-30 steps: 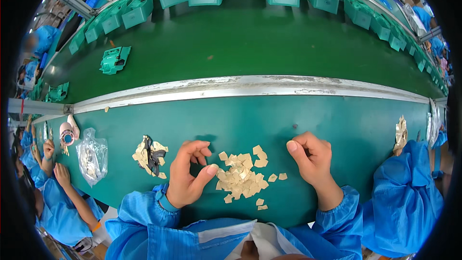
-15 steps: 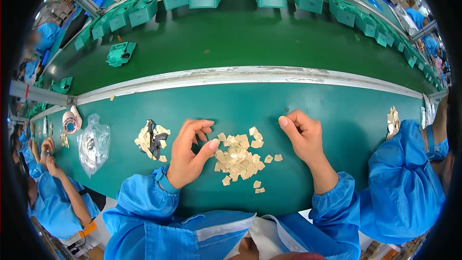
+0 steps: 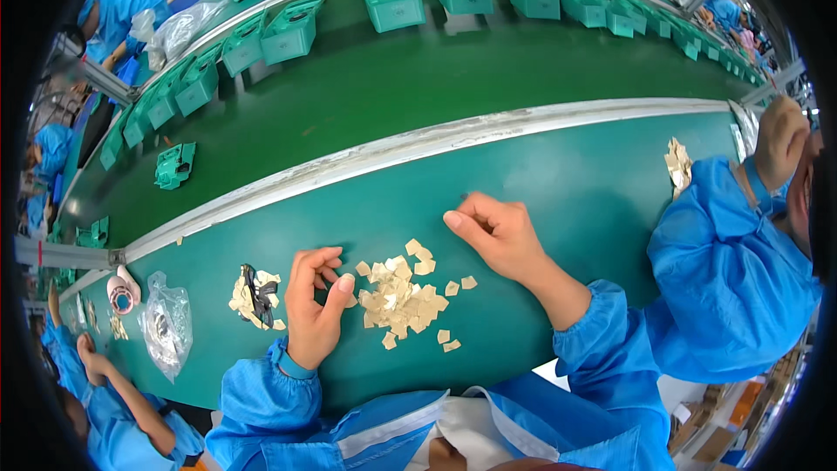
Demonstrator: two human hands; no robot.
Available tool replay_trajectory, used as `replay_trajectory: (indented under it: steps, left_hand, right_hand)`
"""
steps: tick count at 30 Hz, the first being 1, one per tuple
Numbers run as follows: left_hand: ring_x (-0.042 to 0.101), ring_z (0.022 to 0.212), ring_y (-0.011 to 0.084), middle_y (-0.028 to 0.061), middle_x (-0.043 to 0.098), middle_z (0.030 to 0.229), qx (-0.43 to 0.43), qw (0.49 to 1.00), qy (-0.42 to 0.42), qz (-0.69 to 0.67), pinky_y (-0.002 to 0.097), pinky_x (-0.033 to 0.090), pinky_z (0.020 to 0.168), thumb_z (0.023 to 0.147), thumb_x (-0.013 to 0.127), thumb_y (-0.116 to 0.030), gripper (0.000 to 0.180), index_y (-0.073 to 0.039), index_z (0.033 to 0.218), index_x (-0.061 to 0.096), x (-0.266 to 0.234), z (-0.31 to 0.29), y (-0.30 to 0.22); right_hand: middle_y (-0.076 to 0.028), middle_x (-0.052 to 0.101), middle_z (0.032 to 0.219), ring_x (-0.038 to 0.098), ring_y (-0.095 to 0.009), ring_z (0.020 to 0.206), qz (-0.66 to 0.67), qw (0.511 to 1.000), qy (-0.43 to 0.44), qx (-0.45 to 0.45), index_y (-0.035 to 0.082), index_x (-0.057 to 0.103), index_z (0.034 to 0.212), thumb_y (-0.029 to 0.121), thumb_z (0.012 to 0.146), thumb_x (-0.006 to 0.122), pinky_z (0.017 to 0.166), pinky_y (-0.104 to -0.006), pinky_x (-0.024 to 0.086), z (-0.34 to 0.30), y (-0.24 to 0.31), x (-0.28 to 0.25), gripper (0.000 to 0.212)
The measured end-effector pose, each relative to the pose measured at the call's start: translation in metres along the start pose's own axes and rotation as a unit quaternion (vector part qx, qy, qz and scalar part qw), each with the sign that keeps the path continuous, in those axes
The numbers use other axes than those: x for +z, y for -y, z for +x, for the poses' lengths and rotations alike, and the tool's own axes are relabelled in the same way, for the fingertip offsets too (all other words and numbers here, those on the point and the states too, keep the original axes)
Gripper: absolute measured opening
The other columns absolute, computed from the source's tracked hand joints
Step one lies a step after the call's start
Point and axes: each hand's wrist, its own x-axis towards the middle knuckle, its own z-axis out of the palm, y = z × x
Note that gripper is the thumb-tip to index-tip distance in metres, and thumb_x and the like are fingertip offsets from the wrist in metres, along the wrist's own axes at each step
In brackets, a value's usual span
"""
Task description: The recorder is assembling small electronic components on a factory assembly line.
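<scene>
A loose pile of small cream-coloured, angular flat pieces (image 3: 401,296) lies on the green tabletop between my hands. My left hand (image 3: 316,303) is at the left of the pile, thumb and fingers apart, its thumb close to the nearest pieces. Above and right of the pile, my right hand (image 3: 501,237) has curled fingers with the thumb against them. Whether it pinches a small piece is hidden. Left of my left hand sits a second heap of cream pieces (image 3: 240,301) with black parts (image 3: 260,295) on it.
A clear plastic bag (image 3: 166,331) and a pink-white tape roll holder (image 3: 122,290) lie at the left. Beyond a metal rail (image 3: 418,141), green plastic housings (image 3: 391,4) line a green belt (image 3: 366,78). A co-worker's blue sleeve (image 3: 728,270) is close on the right.
The view has tilted and swung, shifting the whole scene. My hands keep nearly the same poses around the pile. The co-worker's hand on the right has come up higher in view.
</scene>
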Motion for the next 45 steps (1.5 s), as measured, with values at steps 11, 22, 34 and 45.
replay_trajectory:
  steps: [11,22,34,45]
  left_hand:
    - [0.046,0.075,0.0119,0.0075,0.050,0.094,0.005,0.999,0.041,-0.004,0.0235,0.038,0.066,0.083,0.059,-0.007,0.028,0.001,0.109,0.054,0.006,0.007,-0.009]
    - [0.050,0.075,0.0135,0.0076,0.053,0.095,-0.001,0.999,0.033,-0.016,0.0248,0.038,0.066,0.080,0.064,-0.010,0.029,-0.003,0.108,0.057,0.012,0.006,-0.008]
    - [0.042,0.072,0.0057,0.0008,0.047,0.085,-0.071,0.990,-0.008,-0.125,0.0187,0.035,0.065,0.089,0.054,-0.007,0.018,0.000,0.105,0.050,0.018,0.010,-0.002]
    - [0.041,0.071,0.0061,0.0022,0.044,0.089,-0.058,0.992,0.016,-0.109,0.0193,0.035,0.064,0.088,0.054,-0.006,0.016,0.001,0.102,0.050,0.016,0.010,-0.003]
  right_hand:
    - [0.001,0.043,0.050,0.036,-0.004,0.046,0.018,1.000,0.002,0.019,0.002,0.056,0.071,0.015,0.087,0.064,0.042,-0.0227,0.029,-0.004,0.002,-0.002,0.022]
    - [-0.001,0.046,0.050,0.040,-0.007,0.045,0.006,1.000,0.001,0.028,0.003,0.057,0.073,0.019,0.087,0.065,0.042,-0.0250,0.033,-0.008,0.000,-0.003,0.022]
    - [-0.005,0.050,0.050,0.049,-0.017,0.042,-0.017,1.000,-0.003,-0.010,0.006,0.057,0.072,0.025,0.087,0.063,0.042,-0.0291,0.038,-0.002,-0.005,-0.003,0.025]
    - [-0.004,0.051,0.050,0.051,-0.017,0.041,-0.028,0.999,0.000,-0.020,0.008,0.057,0.070,0.025,0.086,0.063,0.040,-0.0297,0.038,-0.005,-0.007,-0.003,0.025]
